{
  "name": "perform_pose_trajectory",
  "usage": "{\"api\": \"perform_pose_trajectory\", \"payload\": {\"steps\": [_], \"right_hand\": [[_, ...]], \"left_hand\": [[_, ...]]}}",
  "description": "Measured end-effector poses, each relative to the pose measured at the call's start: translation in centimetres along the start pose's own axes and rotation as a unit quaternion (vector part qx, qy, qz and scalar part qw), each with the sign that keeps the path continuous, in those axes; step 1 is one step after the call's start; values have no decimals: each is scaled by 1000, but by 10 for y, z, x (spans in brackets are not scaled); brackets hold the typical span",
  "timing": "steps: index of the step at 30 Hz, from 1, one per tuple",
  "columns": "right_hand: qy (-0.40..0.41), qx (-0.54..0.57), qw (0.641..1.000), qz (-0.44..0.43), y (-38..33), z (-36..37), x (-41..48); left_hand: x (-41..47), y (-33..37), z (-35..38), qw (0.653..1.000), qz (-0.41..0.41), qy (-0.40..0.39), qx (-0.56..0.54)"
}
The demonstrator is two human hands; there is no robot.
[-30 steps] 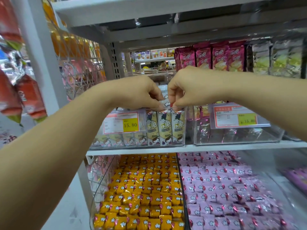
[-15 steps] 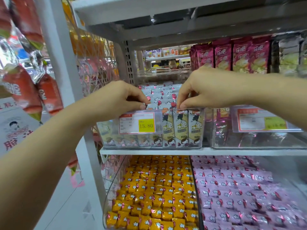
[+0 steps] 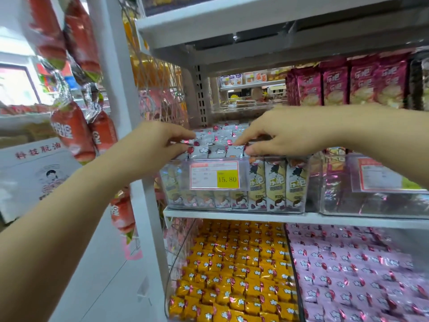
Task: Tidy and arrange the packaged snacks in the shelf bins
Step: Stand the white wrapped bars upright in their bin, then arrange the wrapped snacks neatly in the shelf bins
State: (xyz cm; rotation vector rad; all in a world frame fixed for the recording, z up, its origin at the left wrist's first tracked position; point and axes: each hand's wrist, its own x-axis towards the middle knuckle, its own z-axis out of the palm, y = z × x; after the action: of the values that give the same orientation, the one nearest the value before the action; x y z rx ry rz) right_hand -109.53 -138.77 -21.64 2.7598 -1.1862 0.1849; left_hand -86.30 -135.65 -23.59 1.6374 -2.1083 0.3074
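A clear plastic bin on the middle shelf holds several upright grey-and-cream snack packs, with a 15.80 price tag on its front. My left hand is at the bin's left end, thumb and fingers pinching the top of a pack in the front row. At the right end my right hand has its fingertips and thumb on the tops of the front packs. Whether the right hand pinches one or only presses is not clear.
A second clear bin with dark pink packs stands to the right. Below are bins of yellow candies and pink candies. Red snack bags hang on the left upright. The upper shelf overhangs close above my hands.
My hands have spread apart along the front row of packs, left hand going left, right hand going right. The camera has swung left, so the shelf sits further right in view.
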Motion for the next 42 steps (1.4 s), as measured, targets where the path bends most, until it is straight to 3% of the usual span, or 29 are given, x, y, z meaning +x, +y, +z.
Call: {"api": "perform_pose_trajectory", "payload": {"steps": [10, 12, 14, 18, 20, 25, 30, 38, 42], "right_hand": [[-43, -27, 999, 6, 1, 14, 20], [-65, -29, 997, 17, 1, 14, 20], [-76, -44, 996, 24, -1, 9, 15], [62, -50, 997, 15, -8, 9, -8], [115, -54, 992, 17, -17, 16, -26], [38, -135, 990, 24, -22, 33, -42], [134, -110, 984, 35, -20, 45, -25], [201, -138, 968, 54, -30, 69, -32], [347, -99, 932, 33, -46, 110, -55]], "left_hand": [[14, 2, 10, 988, 11, -89, 127], [12, 5, 9, 992, 4, -79, 97], [5, 7, 11, 998, -6, -23, 53], [-21, 15, 26, 988, 18, 134, -71], [-28, 20, 40, 985, 77, 135, -74], [-29, 24, 62, 989, 98, 107, 16], [-27, 16, 65, 986, 107, 120, 32], [-34, 11, 77, 975, 131, 179, 29], [-64, 19, 95, 959, 126, 249, -50]]}}
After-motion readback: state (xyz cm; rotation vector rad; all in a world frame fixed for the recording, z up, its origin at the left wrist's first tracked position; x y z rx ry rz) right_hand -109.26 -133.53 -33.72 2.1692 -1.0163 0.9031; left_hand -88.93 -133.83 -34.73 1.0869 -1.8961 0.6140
